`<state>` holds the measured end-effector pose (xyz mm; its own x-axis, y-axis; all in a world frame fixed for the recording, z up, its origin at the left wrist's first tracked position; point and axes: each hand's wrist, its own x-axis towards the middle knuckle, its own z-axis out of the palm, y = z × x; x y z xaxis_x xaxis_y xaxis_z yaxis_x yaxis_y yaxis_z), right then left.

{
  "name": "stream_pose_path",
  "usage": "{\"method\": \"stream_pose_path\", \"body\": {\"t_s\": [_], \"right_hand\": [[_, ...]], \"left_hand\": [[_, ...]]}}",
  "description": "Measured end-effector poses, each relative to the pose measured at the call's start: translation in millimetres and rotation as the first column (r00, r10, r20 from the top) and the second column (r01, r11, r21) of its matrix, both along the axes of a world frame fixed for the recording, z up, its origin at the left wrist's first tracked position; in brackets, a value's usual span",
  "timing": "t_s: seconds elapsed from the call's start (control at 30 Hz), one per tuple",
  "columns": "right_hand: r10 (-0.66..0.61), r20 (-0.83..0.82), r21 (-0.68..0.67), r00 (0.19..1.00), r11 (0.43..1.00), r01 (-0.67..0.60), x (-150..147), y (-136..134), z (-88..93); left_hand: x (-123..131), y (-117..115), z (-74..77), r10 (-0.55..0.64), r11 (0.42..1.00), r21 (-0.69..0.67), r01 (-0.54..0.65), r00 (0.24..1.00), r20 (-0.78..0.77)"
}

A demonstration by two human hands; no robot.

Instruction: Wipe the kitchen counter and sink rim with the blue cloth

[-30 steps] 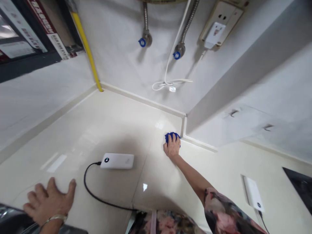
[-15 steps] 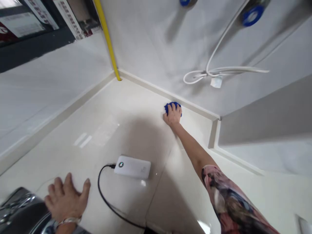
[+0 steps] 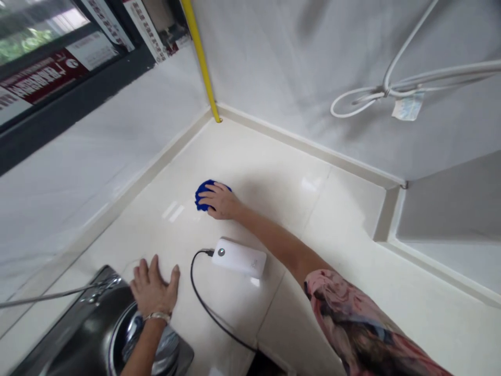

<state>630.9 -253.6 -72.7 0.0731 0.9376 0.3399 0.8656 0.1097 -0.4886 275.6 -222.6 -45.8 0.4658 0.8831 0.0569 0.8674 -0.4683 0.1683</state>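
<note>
While the left hand [image 3: 154, 290] stayed beside the sink with its fingers spread and thumb held wide, the right hand [image 3: 224, 202] had left the back wall's ledge of half a second earlier and drawn closer to the left fingers. Its own fingers, slightly parted, curved over a bunched, deep-blue cloth [image 3: 202, 196], holding it on the glossy cream countertop [image 3: 274, 151]. The cloth lay under those fingertips, its ruffled free edge jutting past them toward the window side; so much was covered that its long axis could not be told. Nearer the body than the right fingers lay a white, rounded rectangular power bank [image 3: 240, 259], its cabled end toward the left thumb. A yellow pipe [image 3: 201, 62] rose beyond the right fingers; the dark metallic sink [image 3: 80, 334] sat below the left ones.
</note>
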Motion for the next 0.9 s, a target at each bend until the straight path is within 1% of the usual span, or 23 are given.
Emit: {"method": "stream_pose_path", "body": {"t_s": [0.03, 0.1, 0.13, 0.2, 0.27, 0.33, 0.37, 0.43, 0.5, 0.57, 0.63, 0.67, 0.73, 0.8, 0.83, 0.9], "right_hand": [[0.062, 0.009, -0.008, 0.998, 0.998, -0.062, -2.7, -10.2, 1.3], [0.145, 0.007, -0.015, 0.989, 0.989, -0.145, 0.1, -41.3, 2.6], [0.165, -0.001, -0.018, 0.986, 0.986, -0.165, 5.4, -61.4, 2.9], [0.152, -0.008, -0.032, 0.988, 0.988, -0.152, 22.7, -107.5, 3.5], [0.081, 0.012, -0.093, 0.997, 0.993, -0.080, 47.1, -156.0, 5.6], [-0.057, 0.045, -0.162, 0.997, 0.985, 0.064, 75.6, -199.4, 9.4], [-0.126, 0.069, -0.200, 0.990, 0.970, 0.138, 90.0, -217.1, 11.5], [-0.274, 0.132, -0.231, 0.953, 0.926, 0.298, 116.5, -240.6, 14.8], [-0.427, 0.199, -0.194, 0.882, 0.865, 0.462, 136.7, -245.3, 15.0], [-0.542, 0.236, -0.135, 0.806, 0.804, 0.580, 148.4, -230.4, 11.5], [-0.596, 0.240, -0.100, 0.767, 0.770, 0.630, 151.5, -197.8, 5.3], [-0.600, 0.234, -0.094, 0.765, 0.769, 0.632, 150.1, -176.0, 1.7], [-0.579, 0.219, -0.092, 0.785, 0.789, 0.607, 141.1, -123.6, -5.1], [-0.526, 0.198, -0.092, 0.827, 0.830, 0.550, 123.3, -63.8, -10.9], [-0.487, 0.184, -0.091, 0.854, 0.857, 0.508, 110.4, -33.2, -13.3], [-0.374, 0.110, -0.074, 0.921, 0.921, 0.382, 75.8, 24.2, -17.4]], "left_hand": [[-0.6, 0.2, -0.5, 0.002, 1.000, -0.006, -0.002, 1.000, 0.003], [-1.1, 0.0, -0.7, 0.010, 1.000, -0.019, -0.010, 1.000, 0.013], [-0.9, -0.3, -0.3, 0.014, 1.000, -0.028, -0.014, 1.000, 0.019], [0.3, -1.3, 1.0, 0.024, 0.999, -0.045, -0.023, 0.999, 0.030], [1.9, -2.7, 2.0, 0.027, 0.998, -0.058, -0.025, 0.999, 0.040], [3.1, -4.0, 1.5, 0.023, 0.998, -0.052, -0.020, 0.998, 0.056], [3.4, -4.7, 0.5, 0.023, 0.999, -0.046, -0.020, 0.998, 0.064], [3.3, -6.0, -2.5, 0.022, 0.999, -0.032, -0.020, 0.997, 0.077], [2.5, -7.4, -5.7, 0.019, 1.000, -0.016, -0.017, 0.996, 0.083], [1.6, -8.4, -7.9, 0.007, 1.000, -0.002, -0.007, 0.996, 0.085], [0.5, -8.8, -8.8, -0.004, 1.000, -0.001, 0.004, 0.997, 0.079], [-0.1, -8.8, -9.0, -0.005, 1.000, -0.004, 0.005, 0.997, 0.075], [-1.7, -9.0, -9.7, 0.000, 1.000, -0.008, 0.001, 0.998, 0.064], [-4.0, -9.4, -11.0, 0.001, 1.000, -0.004, -0.001, 0.998, 0.056], [-5.3, -9.7, -11.9, -0.001, 1.000, 0.001, 0.001, 0.999, 0.051], [-8.1, -10.4, -13.8, -0.009, 1.000, 0.010, 0.009, 0.999, 0.044]]}}
